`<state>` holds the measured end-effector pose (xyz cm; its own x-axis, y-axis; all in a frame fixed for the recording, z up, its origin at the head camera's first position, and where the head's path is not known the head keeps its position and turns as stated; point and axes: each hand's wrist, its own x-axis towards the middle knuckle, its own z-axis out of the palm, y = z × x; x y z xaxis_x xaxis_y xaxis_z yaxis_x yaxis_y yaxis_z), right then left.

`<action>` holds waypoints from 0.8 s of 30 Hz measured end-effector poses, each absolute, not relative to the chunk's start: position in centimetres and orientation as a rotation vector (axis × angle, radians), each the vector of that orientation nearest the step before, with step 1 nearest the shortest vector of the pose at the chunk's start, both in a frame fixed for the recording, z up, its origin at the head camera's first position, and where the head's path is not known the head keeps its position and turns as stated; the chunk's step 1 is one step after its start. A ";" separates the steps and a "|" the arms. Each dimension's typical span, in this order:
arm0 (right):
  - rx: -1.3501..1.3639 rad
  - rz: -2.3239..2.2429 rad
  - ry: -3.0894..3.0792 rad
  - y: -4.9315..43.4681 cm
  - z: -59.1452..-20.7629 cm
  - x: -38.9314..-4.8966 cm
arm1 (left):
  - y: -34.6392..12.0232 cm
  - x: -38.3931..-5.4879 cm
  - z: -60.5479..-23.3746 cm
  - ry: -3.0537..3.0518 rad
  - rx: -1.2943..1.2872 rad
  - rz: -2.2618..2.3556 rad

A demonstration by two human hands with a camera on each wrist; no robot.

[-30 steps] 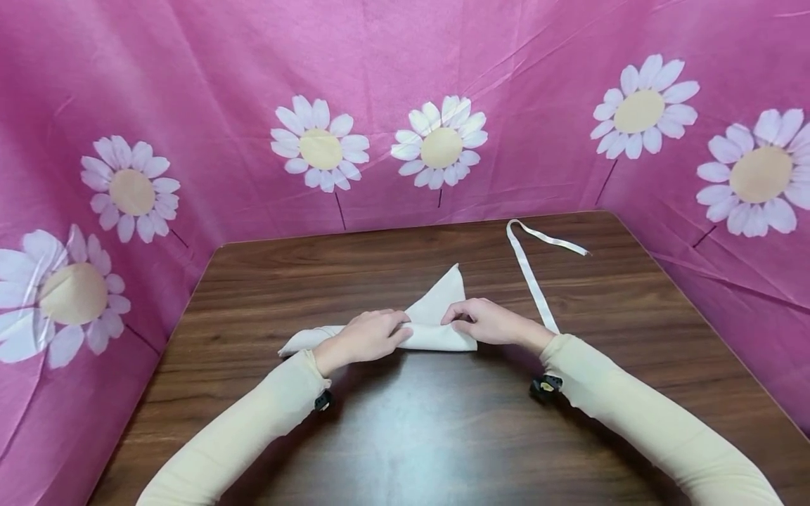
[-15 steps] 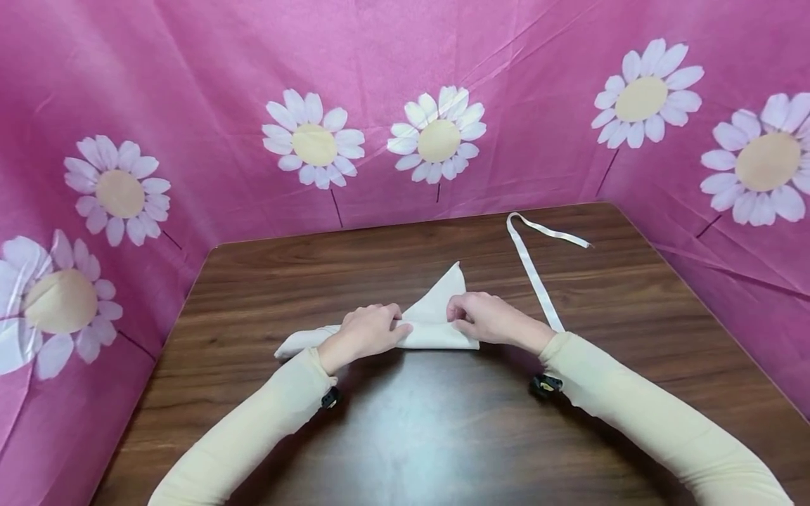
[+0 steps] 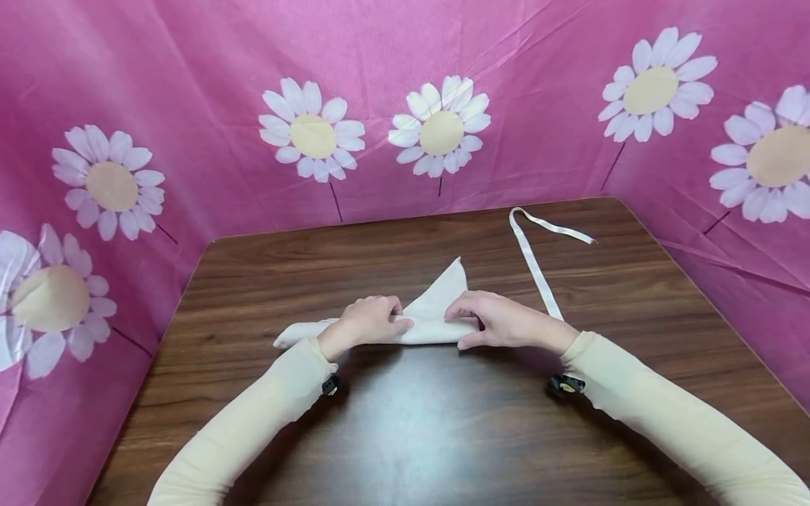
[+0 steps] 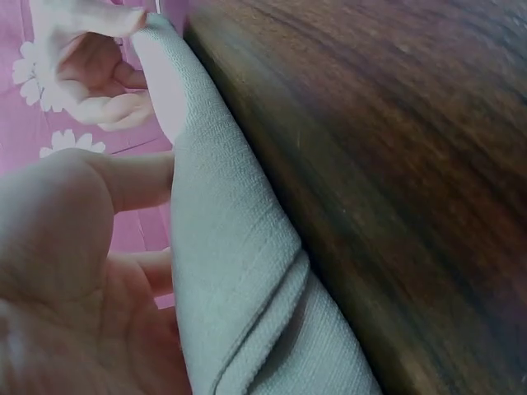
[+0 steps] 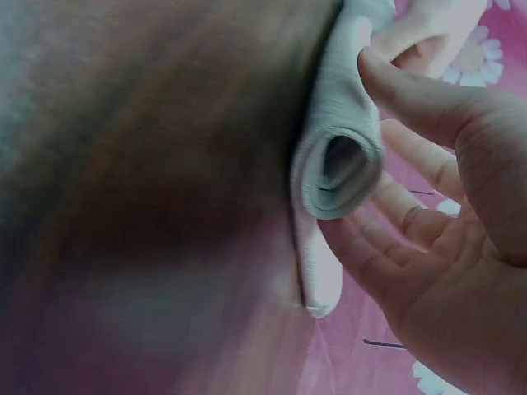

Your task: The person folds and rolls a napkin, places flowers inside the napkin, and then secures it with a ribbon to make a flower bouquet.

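An off-white cloth [image 3: 436,327], partly rolled into a tube, lies across the table with a pointed corner sticking out at the back. My left hand [image 3: 367,320] holds the roll near its middle, thumb on top and fingers behind. At the right end is my right hand [image 3: 496,320], thumb spread from the fingers around the roll. In the right wrist view the cloth's spiral end [image 5: 339,173] shows between thumb and loosely extended fingers. Layered folds of the cloth [image 4: 247,247] run along the left part in the left wrist view.
A narrow white ribbon [image 3: 534,267] lies bent on the brown wooden table [image 3: 405,422] at the back right, its near end by the right forearm. Pink fabric [image 3: 209,56] with daisies surrounds the back and sides.
My right hand's thumb has spread from its fingers and dropped to the roll's front edge. The left hand stays on the roll almost unmoved. The head view has tilted slightly.
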<state>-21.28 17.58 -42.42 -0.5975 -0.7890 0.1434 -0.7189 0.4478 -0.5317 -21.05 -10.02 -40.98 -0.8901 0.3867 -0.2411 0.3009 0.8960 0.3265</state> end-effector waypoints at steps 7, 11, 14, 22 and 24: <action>-1.286 -0.866 2.583 17.3 -42.7 -21.4 | -10.1 -20.7 -40.7 2.800 0.744 0.587; -1.247 -0.880 2.573 17.3 -42.7 -21.5 | -10.2 -20.3 -40.8 2.750 0.925 0.623; -1.200 -0.891 2.555 17.5 -42.7 -21.6 | -10.2 -20.2 -40.9 2.713 1.006 0.606; -1.149 -0.900 2.502 17.6 -42.9 -21.9 | -10.0 -20.1 -41.1 2.710 1.016 0.573; -1.150 -0.911 2.490 17.6 -42.9 -22.0 | -9.9 -20.1 -41.1 2.713 0.993 0.567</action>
